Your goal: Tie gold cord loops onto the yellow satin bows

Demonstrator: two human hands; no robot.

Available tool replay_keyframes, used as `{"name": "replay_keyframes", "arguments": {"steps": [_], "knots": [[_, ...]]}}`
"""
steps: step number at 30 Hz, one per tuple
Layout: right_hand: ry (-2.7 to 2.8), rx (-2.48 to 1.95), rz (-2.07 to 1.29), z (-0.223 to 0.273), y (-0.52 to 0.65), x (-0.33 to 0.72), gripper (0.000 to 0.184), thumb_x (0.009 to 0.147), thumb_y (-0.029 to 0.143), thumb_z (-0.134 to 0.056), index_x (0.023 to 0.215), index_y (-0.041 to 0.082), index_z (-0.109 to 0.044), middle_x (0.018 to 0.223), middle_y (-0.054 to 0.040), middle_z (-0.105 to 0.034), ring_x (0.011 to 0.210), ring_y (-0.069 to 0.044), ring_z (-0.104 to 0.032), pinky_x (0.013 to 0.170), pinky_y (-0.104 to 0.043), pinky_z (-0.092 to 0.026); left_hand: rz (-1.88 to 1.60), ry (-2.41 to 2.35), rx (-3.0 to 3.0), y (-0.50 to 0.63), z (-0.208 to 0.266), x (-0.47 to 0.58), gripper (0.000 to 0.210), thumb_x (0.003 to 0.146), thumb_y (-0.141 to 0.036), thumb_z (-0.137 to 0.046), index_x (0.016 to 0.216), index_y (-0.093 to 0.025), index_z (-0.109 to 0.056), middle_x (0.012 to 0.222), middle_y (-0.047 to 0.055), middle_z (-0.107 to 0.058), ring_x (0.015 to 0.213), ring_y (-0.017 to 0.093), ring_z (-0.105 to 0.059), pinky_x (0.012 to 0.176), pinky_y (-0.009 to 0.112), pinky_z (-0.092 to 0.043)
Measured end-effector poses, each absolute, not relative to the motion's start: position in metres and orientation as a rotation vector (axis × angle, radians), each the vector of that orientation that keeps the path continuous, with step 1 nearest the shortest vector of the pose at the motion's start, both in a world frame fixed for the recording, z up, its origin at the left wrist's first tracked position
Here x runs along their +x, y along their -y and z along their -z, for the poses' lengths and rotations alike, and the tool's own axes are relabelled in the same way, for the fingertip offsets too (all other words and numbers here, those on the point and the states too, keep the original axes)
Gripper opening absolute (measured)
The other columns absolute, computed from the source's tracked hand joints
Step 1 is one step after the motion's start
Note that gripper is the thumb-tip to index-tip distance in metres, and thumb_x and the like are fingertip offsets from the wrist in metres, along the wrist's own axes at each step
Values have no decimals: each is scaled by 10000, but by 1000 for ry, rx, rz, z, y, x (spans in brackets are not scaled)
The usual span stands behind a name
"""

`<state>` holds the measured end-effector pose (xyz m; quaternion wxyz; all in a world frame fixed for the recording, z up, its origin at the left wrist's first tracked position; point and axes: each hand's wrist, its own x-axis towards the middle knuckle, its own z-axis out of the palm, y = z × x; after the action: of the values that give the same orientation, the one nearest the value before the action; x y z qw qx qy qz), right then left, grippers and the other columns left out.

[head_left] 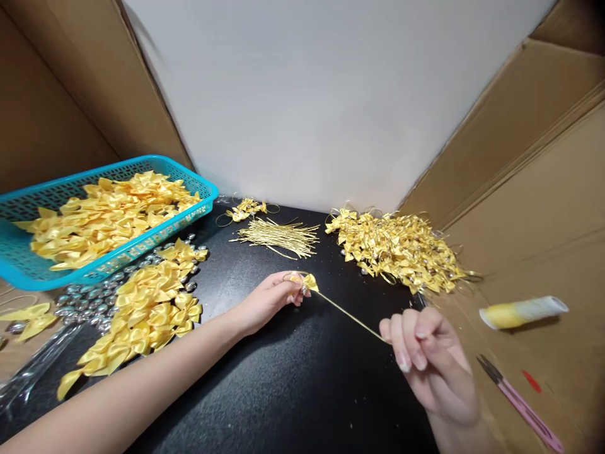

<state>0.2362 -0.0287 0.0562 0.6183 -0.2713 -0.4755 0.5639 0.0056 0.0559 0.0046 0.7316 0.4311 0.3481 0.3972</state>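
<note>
Near the middle of the black table, my left hand (278, 295) is closed in a pinch on a small yellow satin bow (309, 282). A silvery bead shows beside the bow, partly hidden by the fingers. From the bow a thin gold cord (350, 314) runs taut, down and to the right. Its other end is pinched in the fingers of my right hand (428, 359), which is closed at the table's right side. Beyond both hands lies a bundle of cut gold cords (278, 237).
A teal basket (189, 217) of yellow bows stands at left, with loose bows (146, 302) and silvery beads (89, 302) before it. Finished-looking bows with loops (397, 249) are heaped at right. A thread spool (524, 312) and pink-handled snips (520, 403) lie on cardboard.
</note>
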Motion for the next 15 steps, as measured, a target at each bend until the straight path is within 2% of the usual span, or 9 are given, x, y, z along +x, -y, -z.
{"name": "replay_keyframes", "arguments": {"steps": [4,7,11,15], "knots": [[904,-604,-1587,-42,31,224,83,864,265,-650,784,243,-659,446,103,-354,385,-45,-324,603,-236,-425,-950,-660,881,-57,-9,4,214,758,-234,-649,607,-159,-517,613,-21,-512,612,109,-449,603,250,-335],[779,-562,-1799,-24,35,208,82,835,260,-685,774,214,-656,423,115,-342,365,-34,-269,591,-229,-428,-1000,-595,869,-57,-15,3,249,780,-233,-654,605,-159,-493,588,-37,-458,592,102,-421,584,242,-314],[612,-627,-2021,-6,35,190,133,801,238,-721,739,167,-627,420,117,-352,380,-30,-260,597,-214,-430,-986,-536,960,-57,-22,-2,233,810,-262,-627,646,-160,-496,630,-34,-452,596,101,-399,598,243,-317],[473,-585,-2086,-8,29,193,127,815,226,-708,754,164,-616,458,116,-335,388,-22,-192,495,-164,-357,-937,-620,1434,-62,-33,-13,218,899,-274,-513,714,-164,-544,754,2,-511,691,127,-443,684,271,-357]]}}
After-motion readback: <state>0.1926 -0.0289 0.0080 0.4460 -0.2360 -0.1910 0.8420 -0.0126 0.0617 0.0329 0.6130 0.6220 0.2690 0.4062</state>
